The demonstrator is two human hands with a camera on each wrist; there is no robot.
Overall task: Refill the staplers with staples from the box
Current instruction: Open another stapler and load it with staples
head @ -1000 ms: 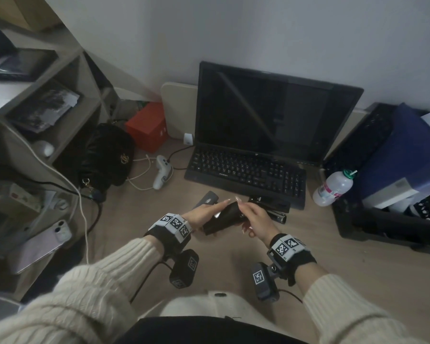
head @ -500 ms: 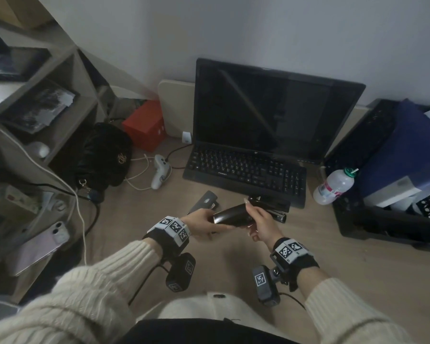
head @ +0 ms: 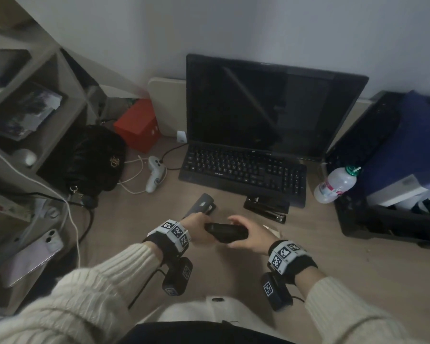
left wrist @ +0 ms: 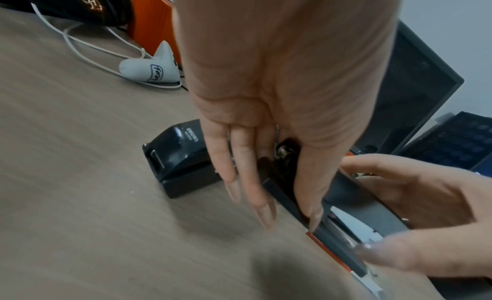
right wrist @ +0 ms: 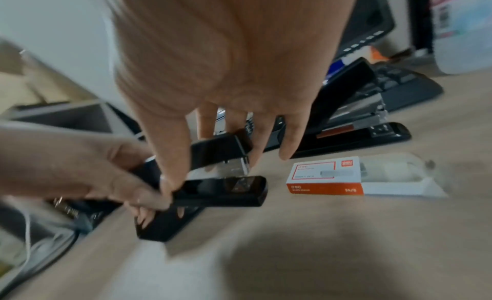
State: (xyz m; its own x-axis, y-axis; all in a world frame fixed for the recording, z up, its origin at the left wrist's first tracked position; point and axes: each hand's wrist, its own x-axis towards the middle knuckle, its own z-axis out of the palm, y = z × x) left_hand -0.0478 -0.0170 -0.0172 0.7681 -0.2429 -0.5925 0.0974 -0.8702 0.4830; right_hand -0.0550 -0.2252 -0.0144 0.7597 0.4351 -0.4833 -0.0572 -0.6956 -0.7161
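Observation:
A small black stapler (head: 226,235) is held just above the desk by both hands. My left hand (head: 198,225) grips its rear end, thumb along the side (left wrist: 311,199). My right hand (head: 245,233) pinches the front of its top arm (right wrist: 215,152) over the base (right wrist: 226,191). The orange and white staple box (right wrist: 325,178) lies right of the stapler, its tray slid out. In the head view the box (head: 271,230) is mostly hidden behind my right hand. A second stapler (head: 202,206) lies beyond my left hand. A long stapler (head: 266,209) lies open before the keyboard.
A keyboard (head: 243,170) and dark monitor (head: 266,108) stand behind the staplers. A plastic bottle (head: 335,184) and black crates (head: 387,219) are at the right. A black bag (head: 87,160), white cable and controller (head: 154,173) are at the left, by shelves.
Both hands have carried the small stapler down and nearer to me, away from the long stapler. It now lies level, and my right hand sits over its front.

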